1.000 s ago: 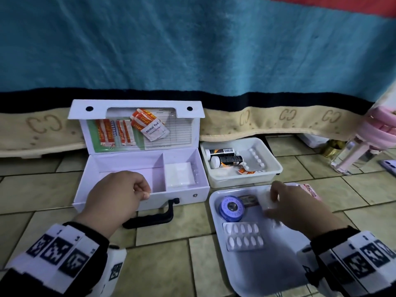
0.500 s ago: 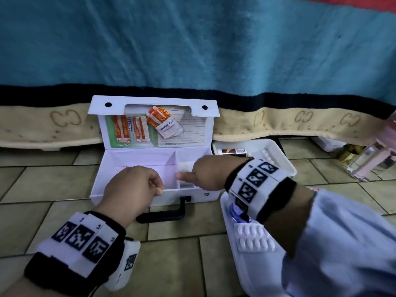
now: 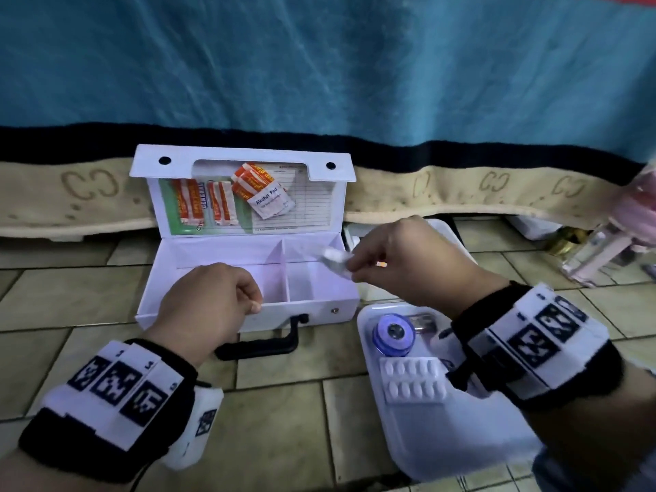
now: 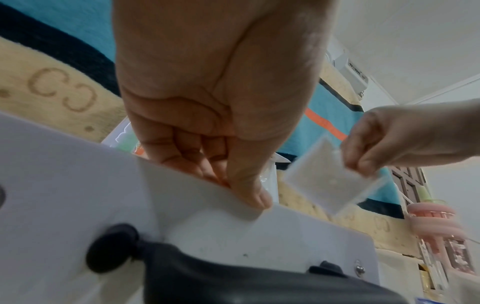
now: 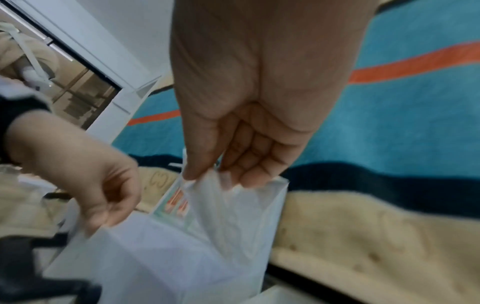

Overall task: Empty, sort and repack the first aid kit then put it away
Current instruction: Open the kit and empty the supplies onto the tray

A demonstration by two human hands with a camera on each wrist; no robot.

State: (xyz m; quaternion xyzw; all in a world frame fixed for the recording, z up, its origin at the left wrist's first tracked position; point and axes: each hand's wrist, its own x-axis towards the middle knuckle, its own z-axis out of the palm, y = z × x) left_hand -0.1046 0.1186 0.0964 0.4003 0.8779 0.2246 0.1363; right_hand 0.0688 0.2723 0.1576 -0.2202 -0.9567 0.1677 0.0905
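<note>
Lifted back out of the first aid kit (image 3: 248, 278), the right hand (image 3: 408, 261) now pinches a clear gauze packet (image 3: 332, 259) between thumb and fingertips, above the kit's right compartment. Curled, the left hand (image 3: 209, 303) pinches the open kit's front wall, thumb outside.

A sachet (image 3: 271, 200) reads "Alcohol Pad"; the beige border (image 3: 88, 182) bears "CC".
</note>
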